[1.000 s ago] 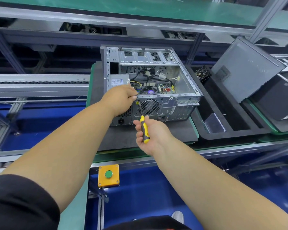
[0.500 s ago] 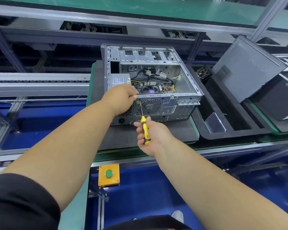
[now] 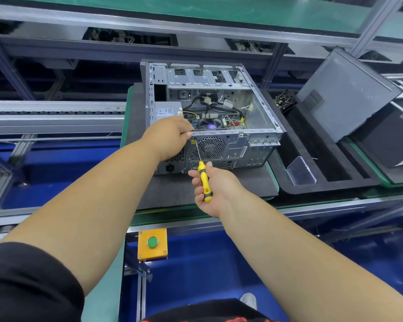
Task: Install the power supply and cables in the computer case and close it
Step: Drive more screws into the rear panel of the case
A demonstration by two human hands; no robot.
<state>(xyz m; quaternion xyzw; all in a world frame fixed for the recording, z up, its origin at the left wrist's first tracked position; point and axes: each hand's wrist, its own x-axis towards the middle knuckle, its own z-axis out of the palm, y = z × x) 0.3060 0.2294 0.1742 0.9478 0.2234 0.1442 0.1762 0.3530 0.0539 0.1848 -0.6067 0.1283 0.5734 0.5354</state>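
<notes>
Steel case (image 3: 261,126) lies open-sided on the mat, power supply (image 3: 166,111) seated inside at left; right hand (image 3: 215,189) grips the screwdriver (image 3: 201,169) at a rear screw, left hand (image 3: 170,135) curls on the rim; side panel (image 3: 344,94) not yet fitted.

No legible text found. The power supply (image 3: 166,112) inside the computer case (image 3: 261,105) carries a white label; its print is too small and blurred to read.
</notes>
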